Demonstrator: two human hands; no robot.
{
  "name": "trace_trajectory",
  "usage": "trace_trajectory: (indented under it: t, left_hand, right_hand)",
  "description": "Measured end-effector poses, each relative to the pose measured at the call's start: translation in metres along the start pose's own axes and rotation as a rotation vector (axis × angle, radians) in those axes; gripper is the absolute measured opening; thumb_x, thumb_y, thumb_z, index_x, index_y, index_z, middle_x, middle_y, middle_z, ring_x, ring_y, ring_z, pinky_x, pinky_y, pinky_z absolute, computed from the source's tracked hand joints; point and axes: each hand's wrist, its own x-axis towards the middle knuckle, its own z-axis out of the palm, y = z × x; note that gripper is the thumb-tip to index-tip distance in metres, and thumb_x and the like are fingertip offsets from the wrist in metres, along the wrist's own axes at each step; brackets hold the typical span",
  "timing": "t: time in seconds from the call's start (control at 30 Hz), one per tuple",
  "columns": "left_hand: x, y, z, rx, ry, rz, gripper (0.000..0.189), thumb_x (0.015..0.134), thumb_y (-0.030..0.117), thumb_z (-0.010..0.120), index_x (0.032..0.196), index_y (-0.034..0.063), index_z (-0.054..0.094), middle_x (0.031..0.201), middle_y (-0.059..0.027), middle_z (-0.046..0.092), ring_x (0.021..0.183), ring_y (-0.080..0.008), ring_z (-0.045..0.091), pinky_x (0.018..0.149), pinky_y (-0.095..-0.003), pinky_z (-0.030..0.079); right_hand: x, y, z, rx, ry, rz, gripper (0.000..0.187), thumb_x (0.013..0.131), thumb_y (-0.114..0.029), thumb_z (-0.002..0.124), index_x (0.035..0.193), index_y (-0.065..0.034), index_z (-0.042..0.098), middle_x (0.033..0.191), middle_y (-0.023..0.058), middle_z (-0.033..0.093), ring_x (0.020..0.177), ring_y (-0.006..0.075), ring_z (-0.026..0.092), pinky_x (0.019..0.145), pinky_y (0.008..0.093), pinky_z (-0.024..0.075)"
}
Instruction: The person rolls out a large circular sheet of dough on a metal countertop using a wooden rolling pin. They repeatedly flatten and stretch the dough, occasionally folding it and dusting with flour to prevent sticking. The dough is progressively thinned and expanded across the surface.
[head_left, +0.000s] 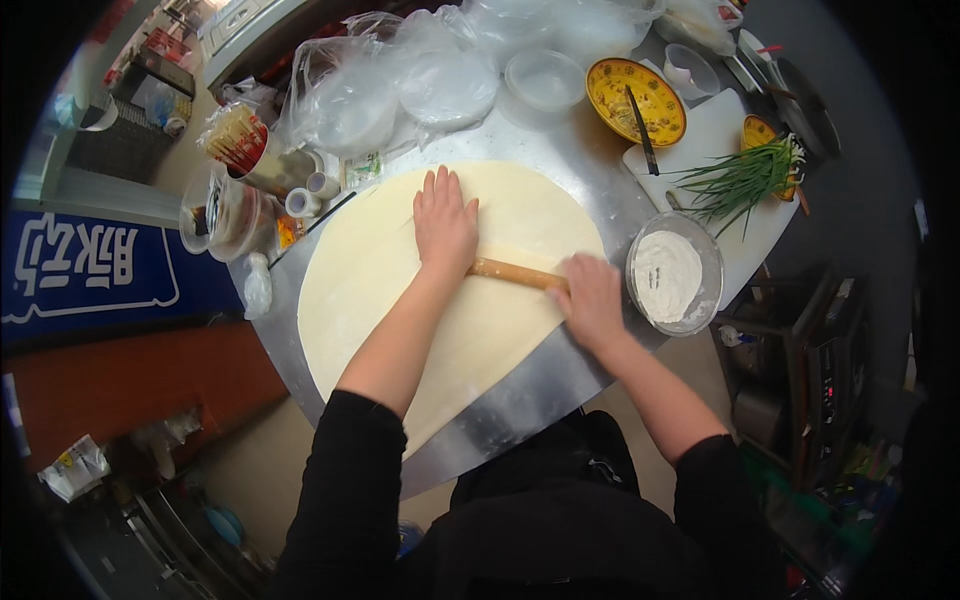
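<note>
A broad, thin sheet of pale dough (390, 300) lies on a metal worktop (517, 412), its near right side running in a slanting edge. My left hand (442, 217) rests flat on the dough, thumb apart and fingers pointing away from me. A wooden rolling pin (521, 274) lies across the sheet. Its left end meets the heel of my left hand, and whether it continues beneath is hidden. Around its right end my right hand (592, 300) is closed, slightly blurred. Just right of that hand stands a clear bowl of white flour (667, 276).
Bagged plastic containers (450, 82) line the far edge. A yellow bowl (637, 97) holds a dark utensil, beside green onions (739, 180) on a white cutting board (739, 259). Rolls of film (303, 202) and a can of skewers (277, 169) stand at left.
</note>
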Motion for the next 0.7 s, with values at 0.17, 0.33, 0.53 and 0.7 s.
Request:
trace_trajectory:
  t: [0.17,0.33,0.53,0.7]
  left_hand:
    - [-0.087,-0.006,-0.05,-0.023,-0.27,0.303,0.063,0.094,0.021,0.061,0.15,0.0018,0.038,0.159,-0.0132,0.035,0.148,-0.033,0.029,0.12,-0.0528,0.022]
    - [-0.059,0.004,-0.033,0.046,-0.213,0.297,0.067,0.094,0.027,0.062,0.151,0.0037,0.037,0.161,-0.0116,0.033,0.149,-0.0318,0.028,0.119,-0.0529,0.023]
    - [-0.003,0.023,-0.008,0.05,-0.205,0.126,0.058,0.103,0.032,0.047,0.152,0.0026,0.036,0.161,-0.0127,0.031,0.15,-0.0316,0.026,0.121,-0.0495,0.023]
    - [-0.02,0.024,-0.014,-0.065,-0.137,0.16,0.06,0.1,0.03,0.052,0.151,0.0018,0.037,0.16,-0.014,0.033,0.15,-0.0326,0.027,0.12,-0.0496,0.024]
  right_hand:
    - [-0.049,0.01,0.023,0.021,-0.137,0.005,0.058,0.09,-0.022,0.065,0.144,-0.0115,0.049,0.132,0.0102,0.052,0.126,0.0288,0.047,0.101,0.044,0.0368]
    - [-0.016,0.007,0.007,-0.085,0.106,-0.001,0.059,0.092,-0.022,0.063,0.147,-0.0111,0.047,0.147,0.0112,0.045,0.138,0.0314,0.038,0.11,0.0451,0.0333]
    - [0.016,0.01,0.01,-0.065,0.106,0.085,0.054,0.092,-0.024,0.064,0.142,-0.0079,0.05,0.139,0.0127,0.05,0.132,0.0304,0.043,0.107,0.0455,0.0344]
    - [0.0,0.021,0.022,0.019,0.12,0.022,0.044,0.086,-0.017,0.067,0.127,-0.0037,0.058,0.115,0.0117,0.056,0.111,0.0315,0.052,0.093,0.0448,0.0395]
